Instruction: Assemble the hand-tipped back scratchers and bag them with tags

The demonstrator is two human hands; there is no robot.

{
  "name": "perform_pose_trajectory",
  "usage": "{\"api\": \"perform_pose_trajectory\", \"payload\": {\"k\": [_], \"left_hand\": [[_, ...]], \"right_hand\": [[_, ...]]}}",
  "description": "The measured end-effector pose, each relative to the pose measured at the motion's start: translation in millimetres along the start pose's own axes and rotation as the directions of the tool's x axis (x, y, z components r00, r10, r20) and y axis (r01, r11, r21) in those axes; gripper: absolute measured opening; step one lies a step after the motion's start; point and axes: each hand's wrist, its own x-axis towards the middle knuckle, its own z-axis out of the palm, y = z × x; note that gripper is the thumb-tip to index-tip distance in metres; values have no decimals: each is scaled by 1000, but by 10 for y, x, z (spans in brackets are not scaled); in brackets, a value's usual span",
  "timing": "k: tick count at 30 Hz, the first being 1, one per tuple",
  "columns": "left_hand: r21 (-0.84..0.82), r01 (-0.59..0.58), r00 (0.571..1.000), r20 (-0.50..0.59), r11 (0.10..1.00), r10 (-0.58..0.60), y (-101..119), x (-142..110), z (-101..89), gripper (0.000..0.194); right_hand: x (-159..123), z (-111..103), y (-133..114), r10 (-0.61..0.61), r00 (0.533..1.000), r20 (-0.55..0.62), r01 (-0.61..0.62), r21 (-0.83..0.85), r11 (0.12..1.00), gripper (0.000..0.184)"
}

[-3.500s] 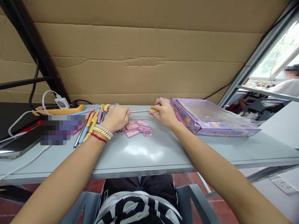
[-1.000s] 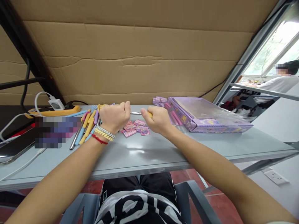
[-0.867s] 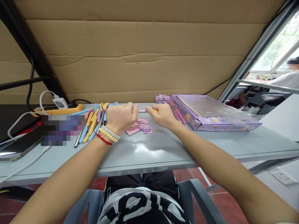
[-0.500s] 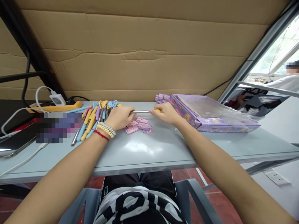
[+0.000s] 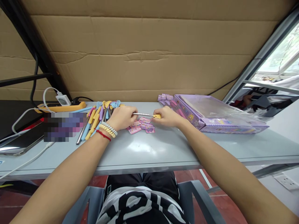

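My left hand [image 5: 123,117] is closed around the left end of a thin, silver, pen-like stick [image 5: 144,114]. At its other end, my right hand [image 5: 167,117] pinches the stick's yellow part [image 5: 157,116]. The stick lies nearly level between both hands, just above the desk. Small pink and purple printed cards [image 5: 141,125] lie loosely beneath it. Left of my left hand is a heap of similar sticks [image 5: 95,122] in yellow, blue, purple and silver, some with twisted decorative ends; my hand and wrist partly cover it.
A purple box [image 5: 203,121] with clear plastic wrap sits at the right, beside more small purple cards [image 5: 165,98]. On the left are a yellow power strip [image 5: 51,107], white cables and a dark phone [image 5: 23,140]. A cardboard panel [image 5: 149,71] stands behind the grey desk [image 5: 144,155].
The view has shifted slightly, moving everything a little to the right. More of the yellow part shows at my right hand, and the stick tilts slightly down to the right.
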Motion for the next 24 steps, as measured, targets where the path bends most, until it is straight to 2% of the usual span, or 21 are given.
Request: {"api": "perform_pose_trajectory", "payload": {"k": [13,20,24], "left_hand": [[0,-41,997,59,999,41,64,-8,-10,22],[66,-40,991,131,997,31,88,-8,-40,24],[35,-43,989,140,998,37,92,-4,-38,23]], "right_hand": [[4,12,-113,-27,997,73,31,-42,999,20],[-17,42,-126,-49,994,96,51,-27,998,18],[-20,48,-131,-52,994,96,55,-32,998,17]]}}
